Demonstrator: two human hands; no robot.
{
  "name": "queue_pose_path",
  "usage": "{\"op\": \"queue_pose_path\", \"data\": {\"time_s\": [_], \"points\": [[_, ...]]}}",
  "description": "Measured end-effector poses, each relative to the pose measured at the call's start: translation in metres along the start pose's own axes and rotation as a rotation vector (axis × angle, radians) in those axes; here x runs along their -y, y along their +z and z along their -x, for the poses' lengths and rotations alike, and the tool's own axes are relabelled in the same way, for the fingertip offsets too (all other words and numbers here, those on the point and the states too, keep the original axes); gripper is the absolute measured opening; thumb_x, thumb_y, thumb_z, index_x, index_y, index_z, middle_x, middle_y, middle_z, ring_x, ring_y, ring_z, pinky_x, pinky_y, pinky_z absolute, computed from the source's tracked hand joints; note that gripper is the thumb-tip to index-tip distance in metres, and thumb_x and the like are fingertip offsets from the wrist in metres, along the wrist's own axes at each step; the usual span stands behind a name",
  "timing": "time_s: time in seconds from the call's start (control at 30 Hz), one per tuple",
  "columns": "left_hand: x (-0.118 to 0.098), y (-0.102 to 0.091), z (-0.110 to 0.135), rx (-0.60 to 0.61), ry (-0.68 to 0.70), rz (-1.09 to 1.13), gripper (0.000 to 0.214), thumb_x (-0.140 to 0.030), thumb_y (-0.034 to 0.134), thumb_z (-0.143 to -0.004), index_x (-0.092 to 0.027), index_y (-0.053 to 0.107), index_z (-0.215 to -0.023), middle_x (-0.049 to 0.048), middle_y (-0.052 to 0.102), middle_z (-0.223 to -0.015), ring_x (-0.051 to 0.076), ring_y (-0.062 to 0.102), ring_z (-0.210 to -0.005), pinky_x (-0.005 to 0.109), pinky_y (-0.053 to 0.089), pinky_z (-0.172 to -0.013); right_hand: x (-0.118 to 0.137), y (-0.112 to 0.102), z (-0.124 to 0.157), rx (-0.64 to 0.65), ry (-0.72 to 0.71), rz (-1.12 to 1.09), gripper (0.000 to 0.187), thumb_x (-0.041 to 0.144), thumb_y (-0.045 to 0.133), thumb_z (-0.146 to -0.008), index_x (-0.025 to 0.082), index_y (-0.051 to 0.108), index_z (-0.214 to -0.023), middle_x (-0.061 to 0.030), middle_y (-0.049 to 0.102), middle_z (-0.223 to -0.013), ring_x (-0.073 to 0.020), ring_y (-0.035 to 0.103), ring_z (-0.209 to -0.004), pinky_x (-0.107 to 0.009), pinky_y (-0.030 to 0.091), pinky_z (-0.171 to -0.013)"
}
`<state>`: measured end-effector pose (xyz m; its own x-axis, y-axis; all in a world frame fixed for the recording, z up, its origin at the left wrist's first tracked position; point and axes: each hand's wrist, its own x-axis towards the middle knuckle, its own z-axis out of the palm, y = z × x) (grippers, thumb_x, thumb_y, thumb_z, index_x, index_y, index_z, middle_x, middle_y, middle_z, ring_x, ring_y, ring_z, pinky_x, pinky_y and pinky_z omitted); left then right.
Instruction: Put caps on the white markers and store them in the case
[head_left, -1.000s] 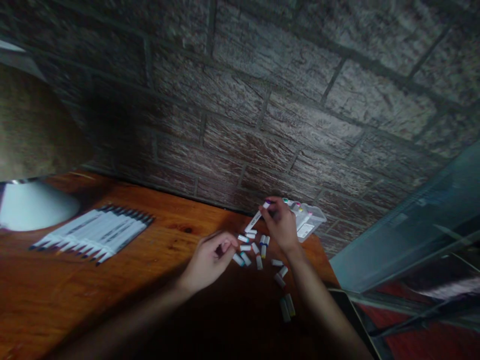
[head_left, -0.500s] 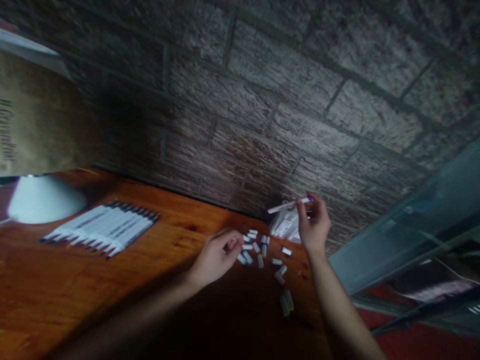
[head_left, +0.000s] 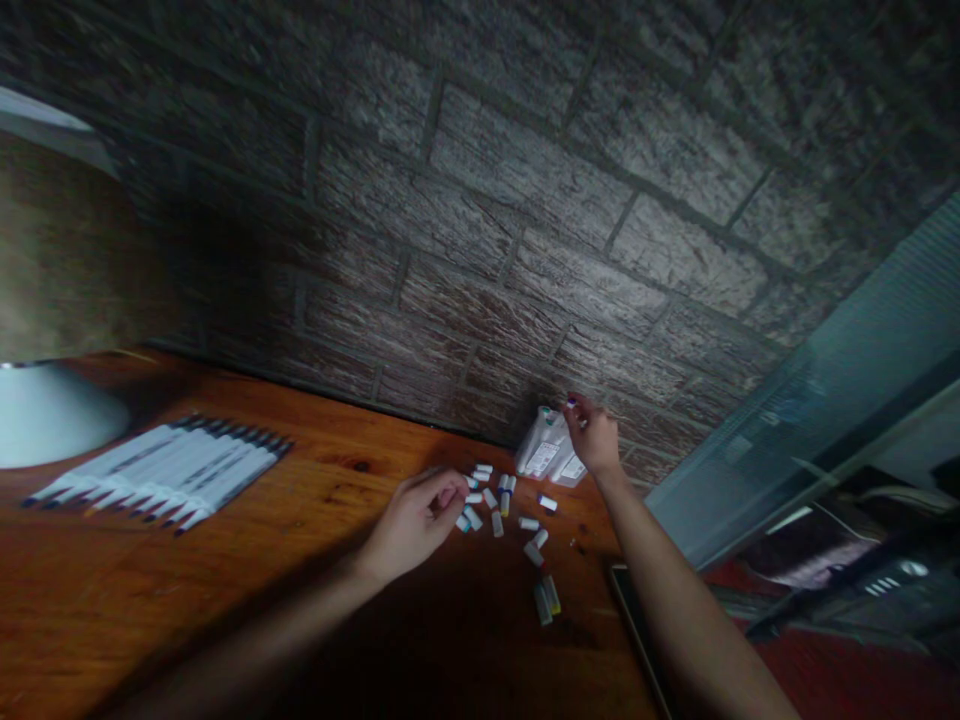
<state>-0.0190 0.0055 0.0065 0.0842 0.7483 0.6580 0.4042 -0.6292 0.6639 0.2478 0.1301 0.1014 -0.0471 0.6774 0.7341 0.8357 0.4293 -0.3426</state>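
My right hand (head_left: 595, 438) reaches to a clear plastic marker case (head_left: 546, 450) standing against the brick wall, its fingers pinched on a white marker with a purple end (head_left: 571, 403) held at the case's top. My left hand (head_left: 416, 518) rests on the wooden table (head_left: 315, 600), fingers curled together at the edge of several loose marker caps (head_left: 501, 500); what it pinches is too small to make out.
A row of several white markers (head_left: 161, 475) lies on the left of the table. A white lamp base (head_left: 45, 425) stands at the far left. More caps (head_left: 545, 598) lie near the table's right edge, beside a glass panel (head_left: 787, 420).
My right hand lifted the marker away from the caps, swung it over the case, and now holds it down at the case's top. My left hand has stayed at the caps.
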Motion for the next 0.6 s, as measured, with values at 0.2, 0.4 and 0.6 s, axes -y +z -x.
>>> {"op": "queue_pose_path", "data": {"time_s": [0.2,0.4,0.6], "points": [[0.009,0.000,0.000,0.035,-0.005,-0.051,0.015,-0.020,0.051,-0.092,-0.018,0.062,-0.083,-0.0030,0.051,-0.066,0.011,0.051,-0.061,0.019,0.039,-0.056,0.021,-0.003,0.041,-0.009,-0.065,0.024,0.034,0.037,0.048,-0.095,0.014,0.073,-0.093,-0.0157,0.075,-0.097,-0.0263,0.066,-0.094,-0.041,0.048,-0.089],[0.000,-0.011,-0.011,0.254,-0.191,-0.499,0.034,-0.030,0.054,-0.094,-0.021,0.055,-0.127,0.0007,0.067,-0.088,0.014,0.066,-0.082,0.023,0.051,-0.075,0.052,0.012,0.127,0.091,-0.124,-0.192,0.030,0.035,0.049,-0.097,0.016,0.070,-0.085,-0.0071,0.070,-0.076,-0.0190,0.064,-0.069,-0.030,0.048,-0.066],[0.029,-0.083,-0.018,0.211,-0.614,-0.981,0.031,-0.030,0.053,-0.096,-0.009,0.064,-0.116,0.0207,0.061,-0.120,0.031,0.061,-0.113,0.041,0.053,-0.088,0.049,0.018,0.156,0.097,-0.102,-0.337,0.029,0.036,0.057,-0.094,0.019,0.068,-0.073,-0.0027,0.064,-0.065,-0.0172,0.060,-0.057,-0.029,0.042,-0.058]]}}
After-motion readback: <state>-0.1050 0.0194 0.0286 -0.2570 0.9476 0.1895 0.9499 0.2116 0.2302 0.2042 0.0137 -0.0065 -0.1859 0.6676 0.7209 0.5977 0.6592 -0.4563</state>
